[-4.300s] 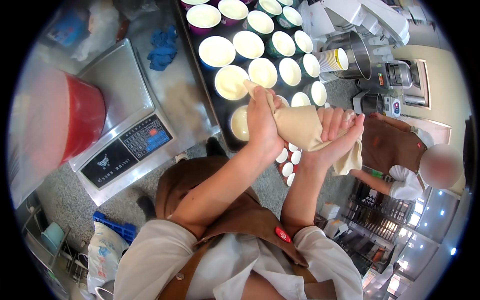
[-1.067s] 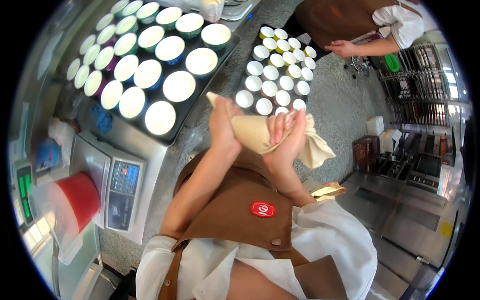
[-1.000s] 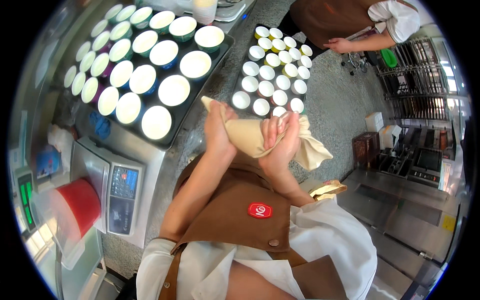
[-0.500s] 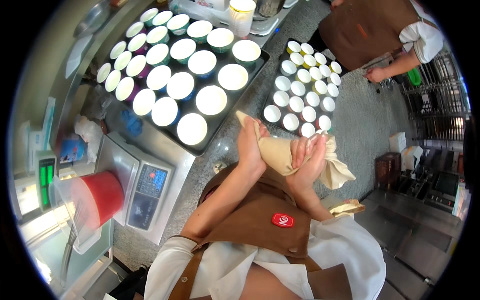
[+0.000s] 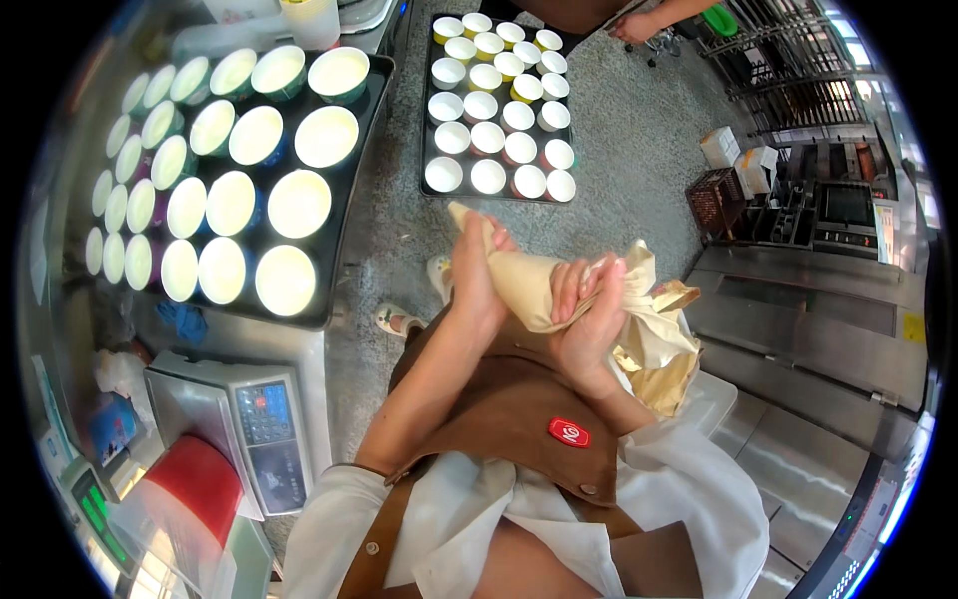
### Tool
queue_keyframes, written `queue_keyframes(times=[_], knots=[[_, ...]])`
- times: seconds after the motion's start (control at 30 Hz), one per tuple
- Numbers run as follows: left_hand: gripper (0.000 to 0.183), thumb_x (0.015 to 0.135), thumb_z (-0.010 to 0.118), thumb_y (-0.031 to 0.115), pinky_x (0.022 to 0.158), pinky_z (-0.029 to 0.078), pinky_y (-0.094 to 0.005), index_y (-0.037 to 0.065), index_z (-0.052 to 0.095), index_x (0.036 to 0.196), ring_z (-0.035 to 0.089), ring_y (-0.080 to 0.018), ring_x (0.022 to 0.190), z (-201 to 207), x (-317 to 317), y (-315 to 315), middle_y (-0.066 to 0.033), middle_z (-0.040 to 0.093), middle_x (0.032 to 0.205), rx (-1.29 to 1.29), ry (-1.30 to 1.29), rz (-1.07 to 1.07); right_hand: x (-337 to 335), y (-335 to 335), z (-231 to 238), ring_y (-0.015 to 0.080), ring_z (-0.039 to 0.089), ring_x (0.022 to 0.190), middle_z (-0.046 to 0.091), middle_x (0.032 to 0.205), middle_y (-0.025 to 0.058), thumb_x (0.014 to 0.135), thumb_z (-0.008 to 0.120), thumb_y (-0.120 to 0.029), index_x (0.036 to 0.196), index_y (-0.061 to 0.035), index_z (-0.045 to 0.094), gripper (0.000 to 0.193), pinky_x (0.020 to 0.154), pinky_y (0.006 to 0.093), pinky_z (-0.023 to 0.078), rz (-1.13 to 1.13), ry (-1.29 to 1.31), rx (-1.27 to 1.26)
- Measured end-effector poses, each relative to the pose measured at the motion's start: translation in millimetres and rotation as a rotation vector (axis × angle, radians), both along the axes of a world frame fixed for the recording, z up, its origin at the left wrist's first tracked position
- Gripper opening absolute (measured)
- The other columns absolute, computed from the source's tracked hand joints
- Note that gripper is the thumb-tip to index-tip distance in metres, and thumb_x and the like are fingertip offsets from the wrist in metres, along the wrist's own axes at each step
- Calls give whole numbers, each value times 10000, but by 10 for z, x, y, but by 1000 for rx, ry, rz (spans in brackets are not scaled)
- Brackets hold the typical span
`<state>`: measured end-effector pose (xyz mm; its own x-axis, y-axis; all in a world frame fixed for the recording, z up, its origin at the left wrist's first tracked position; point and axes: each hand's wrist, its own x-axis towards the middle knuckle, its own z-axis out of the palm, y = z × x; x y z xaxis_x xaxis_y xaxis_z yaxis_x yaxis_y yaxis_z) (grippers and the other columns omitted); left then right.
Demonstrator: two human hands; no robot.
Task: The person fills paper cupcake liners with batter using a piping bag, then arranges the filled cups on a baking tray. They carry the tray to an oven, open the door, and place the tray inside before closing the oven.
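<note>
In front of my apron, a cream-coloured cloth piping bag (image 5: 524, 291) is held between both hands. My left hand (image 5: 477, 265) is closed around its narrow end, with the pointed tip sticking out beyond the fingers toward the far left. Gripping the gathered top is my right hand (image 5: 589, 311), and loose folds of cloth spill out past it. Beyond the tip lies a dark tray (image 5: 431, 188) of white-mouthed paper cups. To the left, another dark tray (image 5: 344, 215) carries larger paper cups, pale inside.
A digital scale (image 5: 269, 439) and a red-filled clear container (image 5: 195, 489) are at the lower left. A brown paper bag (image 5: 664, 384) sits by my right forearm. A co-worker's hand (image 5: 639, 25) shows at the top, near a brown crate (image 5: 715, 196) and steel cabinets (image 5: 798, 309).
My view has swung right, so both trays and the scale shift left in the picture. Both hands keep their hold on the piping bag. More of the brown paper bag shows.
</note>
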<state>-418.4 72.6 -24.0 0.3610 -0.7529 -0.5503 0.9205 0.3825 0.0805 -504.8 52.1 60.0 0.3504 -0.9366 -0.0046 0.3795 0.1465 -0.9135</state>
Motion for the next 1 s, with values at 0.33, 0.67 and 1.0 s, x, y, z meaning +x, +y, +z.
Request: queue_keyframes(times=[0.33, 0.67, 1.0], knots=[[245, 1021, 520, 322, 554, 396, -258, 93, 504, 937, 431, -115, 595, -479, 47, -617, 3, 434, 694, 112, -63, 92, -21, -723, -500, 119, 328, 430, 364, 543, 22, 1054, 395, -323, 736, -111, 375, 382, 431, 260, 274, 151, 2, 99], [288, 993, 573, 359, 562, 446, -271, 76, 534, 959, 494, -132, 616, -1407, 64, -1277, -16, 508, 722, 262, 12, 221, 154, -1492, -1201, 117, 327, 466, 357, 557, 14, 1062, 380, -337, 745, -116, 374, 386, 446, 254, 256, 253, 142, 219], [277, 998, 569, 330, 611, 473, -254, 59, 530, 956, 511, -131, 658, -1890, 378, -1420, -23, 519, 738, 257, 82, 224, 533, -1617, -1631, 113, 335, 470, 354, 541, 12, 1057, 402, -326, 731, -120, 367, 387, 504, 245, 288, 236, 203, 146]])
